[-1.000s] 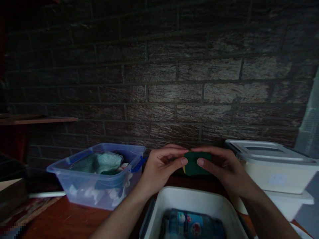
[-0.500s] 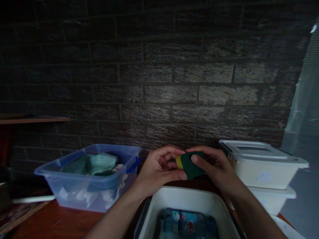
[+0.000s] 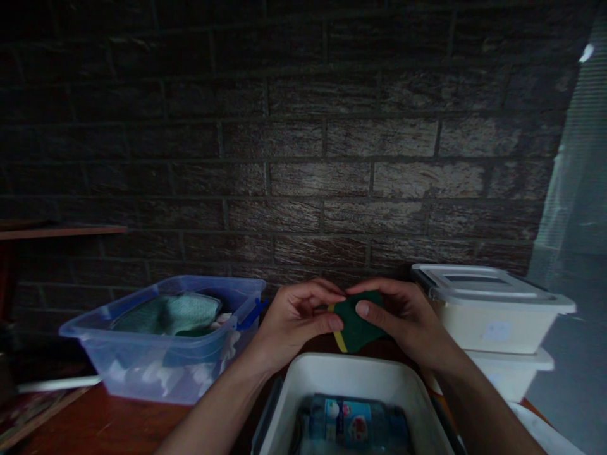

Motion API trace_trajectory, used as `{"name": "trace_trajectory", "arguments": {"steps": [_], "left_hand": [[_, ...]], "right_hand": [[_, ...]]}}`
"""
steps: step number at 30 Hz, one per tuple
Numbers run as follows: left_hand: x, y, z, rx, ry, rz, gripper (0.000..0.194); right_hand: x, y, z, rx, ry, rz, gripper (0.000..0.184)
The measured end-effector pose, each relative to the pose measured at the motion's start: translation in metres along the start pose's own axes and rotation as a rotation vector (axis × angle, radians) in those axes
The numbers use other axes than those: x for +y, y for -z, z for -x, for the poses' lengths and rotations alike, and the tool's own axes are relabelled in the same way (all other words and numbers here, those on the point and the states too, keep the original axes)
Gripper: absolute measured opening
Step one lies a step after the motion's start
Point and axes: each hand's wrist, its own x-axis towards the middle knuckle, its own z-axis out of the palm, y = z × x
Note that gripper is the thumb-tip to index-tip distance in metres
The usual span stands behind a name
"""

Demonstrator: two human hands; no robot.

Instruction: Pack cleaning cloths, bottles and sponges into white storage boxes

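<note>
Here, the left hand (image 3: 290, 322) and right hand (image 3: 411, 319) pinch a green-and-yellow sponge (image 3: 353, 330) near the white bin (image 3: 353, 363), handling it; turning it would likely call for loosening one grip.

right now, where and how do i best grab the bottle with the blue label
Probably from above, across its middle over the label: the bottle lies on its side, with the walls of the open white box around it. The left hand and right hand are both on the sponge, so free one.
</note>
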Motion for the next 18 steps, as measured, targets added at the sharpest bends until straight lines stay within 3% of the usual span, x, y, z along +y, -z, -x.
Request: {"name": "trace_trajectory", "arguments": {"steps": [6,13,18], "left_hand": [[-0.0002,0.0005,-0.0004,0.049,0.008,-0.058,0.007],[0.0048,-0.0033,-0.0017,0.133,-0.020,-0.218,0.010],[0.0054,-0.0063,0.0021,0.064,0.087,-0.200,0.044]], "right_hand": [[-0.0013,-0.0003,0.0003,-0.018,0.009,-0.011,0.020],[0.0043,-0.0010,-0.0022,0.045,0.038,0.038,0.021],[0.0075,-0.0004,-0.0043,0.121,0.064,0.104,0.023]]}}
